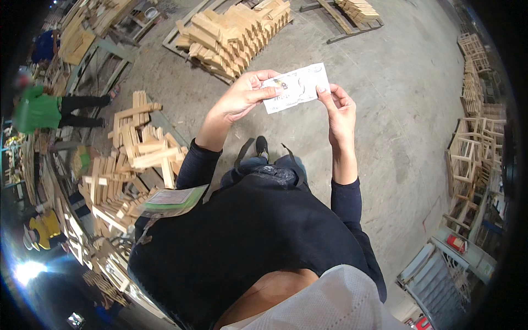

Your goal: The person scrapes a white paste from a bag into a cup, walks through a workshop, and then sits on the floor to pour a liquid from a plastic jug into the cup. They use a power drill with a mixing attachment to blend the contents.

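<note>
Between my hands, out in front of my body, is a small white paper slip (300, 99) with dark printing or writing and a small coloured mark on it. My left hand (245, 94) pinches its left end, thumb on top and fingers behind. At the right end my right hand (339, 110) grips the slip the same way, the thumb lying on its face. The slip is tilted, its right end higher in the view. Fingers behind the paper are partly hidden.
Stacked wooden pieces (234, 36) stand on the floor ahead, with a smaller stack (357, 12) beyond. Joined wooden parts (143, 146) are heaped at left, near a person in green (41, 110). Wooden frames (467, 154) line the right side. A red extinguisher (456, 243) sits at lower right.
</note>
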`<state>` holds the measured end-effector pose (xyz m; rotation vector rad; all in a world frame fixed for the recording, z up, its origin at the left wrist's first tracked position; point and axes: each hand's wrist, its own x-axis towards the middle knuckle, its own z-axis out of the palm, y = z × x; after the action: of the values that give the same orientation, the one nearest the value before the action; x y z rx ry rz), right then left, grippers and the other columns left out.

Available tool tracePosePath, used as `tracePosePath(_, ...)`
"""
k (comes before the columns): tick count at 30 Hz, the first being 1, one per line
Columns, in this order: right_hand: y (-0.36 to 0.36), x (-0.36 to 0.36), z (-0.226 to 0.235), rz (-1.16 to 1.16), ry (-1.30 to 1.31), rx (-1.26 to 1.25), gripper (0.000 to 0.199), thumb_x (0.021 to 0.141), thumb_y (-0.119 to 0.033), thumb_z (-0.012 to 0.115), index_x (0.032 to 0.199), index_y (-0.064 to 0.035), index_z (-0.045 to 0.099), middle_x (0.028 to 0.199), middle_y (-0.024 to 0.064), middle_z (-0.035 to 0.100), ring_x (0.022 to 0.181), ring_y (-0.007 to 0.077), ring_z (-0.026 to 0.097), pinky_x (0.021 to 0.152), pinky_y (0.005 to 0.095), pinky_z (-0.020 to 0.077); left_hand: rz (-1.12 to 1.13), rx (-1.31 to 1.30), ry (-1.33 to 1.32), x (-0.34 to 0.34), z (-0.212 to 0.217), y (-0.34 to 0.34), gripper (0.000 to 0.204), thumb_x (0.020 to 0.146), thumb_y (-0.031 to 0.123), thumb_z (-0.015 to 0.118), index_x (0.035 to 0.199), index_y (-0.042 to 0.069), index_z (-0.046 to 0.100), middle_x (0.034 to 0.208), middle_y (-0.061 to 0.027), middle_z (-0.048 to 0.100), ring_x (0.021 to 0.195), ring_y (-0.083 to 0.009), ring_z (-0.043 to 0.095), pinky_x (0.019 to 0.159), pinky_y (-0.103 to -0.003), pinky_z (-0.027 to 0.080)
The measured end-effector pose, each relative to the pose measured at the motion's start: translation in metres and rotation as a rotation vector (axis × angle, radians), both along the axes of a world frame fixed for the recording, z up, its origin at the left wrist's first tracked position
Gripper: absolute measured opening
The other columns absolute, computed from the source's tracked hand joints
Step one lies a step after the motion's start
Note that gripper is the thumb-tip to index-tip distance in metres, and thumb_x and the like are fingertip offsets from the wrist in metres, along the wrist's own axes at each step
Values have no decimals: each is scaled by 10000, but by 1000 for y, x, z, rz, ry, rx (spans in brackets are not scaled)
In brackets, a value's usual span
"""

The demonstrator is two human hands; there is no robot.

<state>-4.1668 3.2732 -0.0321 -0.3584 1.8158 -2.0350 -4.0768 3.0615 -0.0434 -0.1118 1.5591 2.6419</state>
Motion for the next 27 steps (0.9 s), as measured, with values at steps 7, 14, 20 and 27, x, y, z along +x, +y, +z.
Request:
tracePosePath(7, -49, -122, -8, -26, -33, -3, 233, 886, -194, 705, 1004, 3, 663, 949, 51, 694, 881, 96, 614, 841, 237, 445, -49, 40, 23, -131, -4, -51, 308, 905, 36, 614, 1191, -54, 543, 1085, -97, 654, 986, -134, 634, 853, -266, 507)
tracePosePath(14, -82, -275, -20, 7, -8, -38, 214, 884, -181, 704, 999, -4, 663, 930, 31, 688, 881, 85, 603, 836, 235, 444, -32, -116, -7, -273, 12, -81, 309, 903, 36, 597, 1198, -41, 546, 1083, -85, 652, 991, -123, 625, 856, -252, 492)
tracePosePath(20, -111, -419, -9, 47, -6, 24, 535, 957, -459, 528, 1209, 10, 573, 968, 69, 685, 941, 122, 623, 860, 264, 464, 168, -720, 303, -411, 23, -102, 221, 878, -4, 607, 1093, 1, 657, 1047, -69, 693, 947, -142, 637, 849, -281, 489)
tracePosePath(27, -127, -550, 10, 427, -402, -173, 638, 956, -544, 448, 1237, 18, 560, 969, 110, 693, 820, 141, 690, 676, 265, 588, 486, -1360, 561, -528, 34, -116, 424, 649, -21, 712, 978, 241, 757, 1241, 53, 631, 1097, -233, 496, 975, -341, 414)
